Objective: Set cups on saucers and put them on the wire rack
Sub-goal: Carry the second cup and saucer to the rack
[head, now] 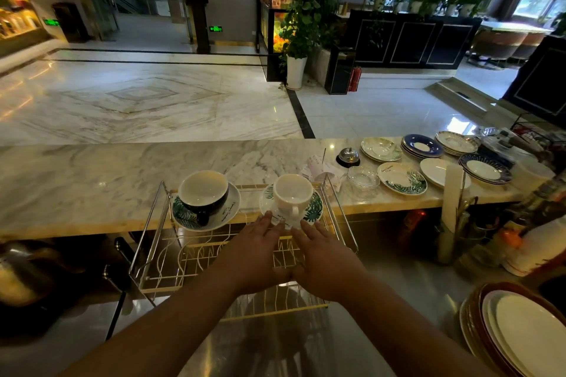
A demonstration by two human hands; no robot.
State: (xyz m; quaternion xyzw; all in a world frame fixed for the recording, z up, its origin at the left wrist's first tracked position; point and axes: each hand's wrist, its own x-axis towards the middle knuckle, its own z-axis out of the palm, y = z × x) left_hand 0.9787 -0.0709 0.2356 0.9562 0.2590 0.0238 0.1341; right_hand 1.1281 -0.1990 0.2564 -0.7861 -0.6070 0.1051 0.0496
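Note:
A wire rack (153, 223) stands against the marble counter. On its top shelf sit two sets. At the left, a black cup (203, 194) rests on a leaf-patterned saucer (228, 213). At the right, a white cup (292, 194) stands on a second leaf-patterned saucer (315, 206). My left hand (257, 251) and my right hand (324, 260) lie side by side in front of the white cup. Their fingers are straight, and the fingertips touch the near rim of that saucer. Neither hand holds anything.
Loose saucers lie on the counter at the right: a leaf-patterned saucer (401, 177), a plain white saucer (435, 170), blue-rimmed stacks (422, 145), and a glass dish (363, 177). A service bell (348, 157) sits behind. A stack of large plates (520, 330) is at the lower right.

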